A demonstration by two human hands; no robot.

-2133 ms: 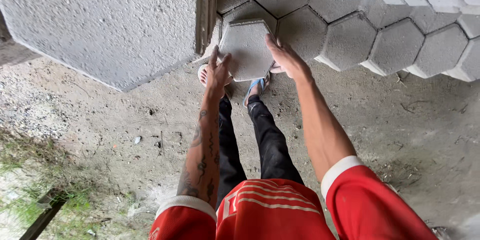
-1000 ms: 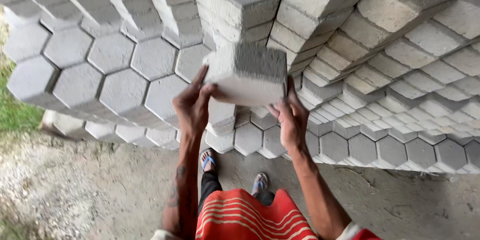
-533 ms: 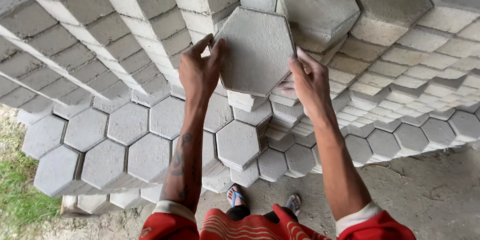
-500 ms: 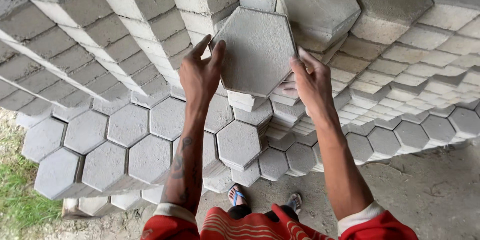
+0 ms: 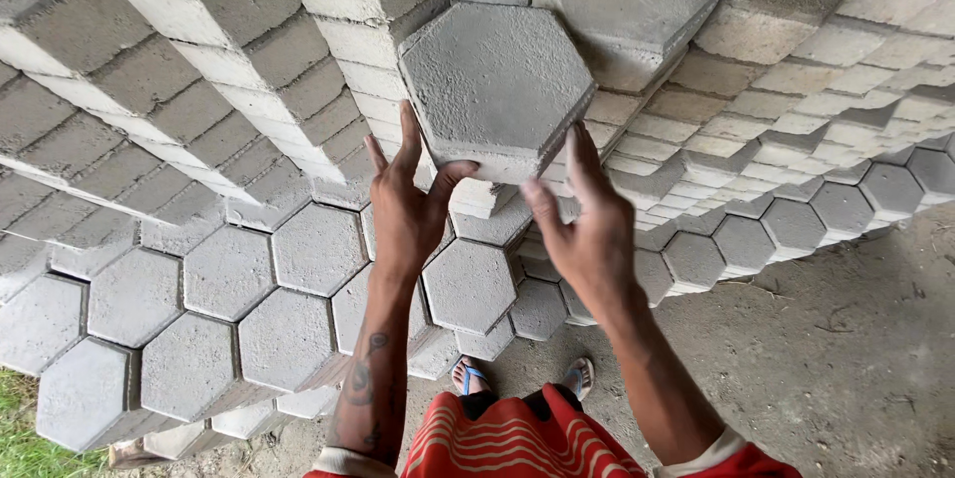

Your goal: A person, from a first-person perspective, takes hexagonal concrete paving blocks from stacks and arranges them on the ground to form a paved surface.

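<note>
Blue sandals on bare ground; possibly grass at left.

Single head-worn view, looking steeply down and forward past the person's own arms – close range. Stack of hexagonal pavers fills the upper frame, very near the lens; hands sit mid-frame; feet and dirt ground show far below – no second view to overlap.

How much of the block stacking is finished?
Done: a tall stack of hexagonal blocks stands built. In hand: the top grey block sits on the stack, the left hand touching its edge, the right hand open close below it. What is left cannot be seen.
</note>
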